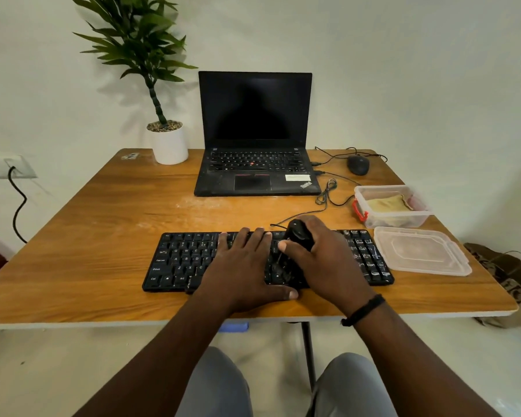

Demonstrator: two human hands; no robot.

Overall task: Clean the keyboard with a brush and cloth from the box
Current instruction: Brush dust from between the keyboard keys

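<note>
Even, soft indoor light w/ faint plant (pixel 139 55) shadow on wall (pixel 403 70), mild glare on table (pixel 103 212), fisheye bending at edges, slight blur.

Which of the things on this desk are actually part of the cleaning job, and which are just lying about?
In use: keyboard, brush gripped by right hand, left hand pressing the keys, box with cloth, lid.
Lying about: laptop, mouse, potted plant.

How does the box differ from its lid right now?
The box is deep and holds a tan cloth; the lid is shallow with nothing on it. The box has a red latch; none shows on the lid. The box sits farther back, the lid nearer. Both are clear plastic, on the table's right side.
</note>
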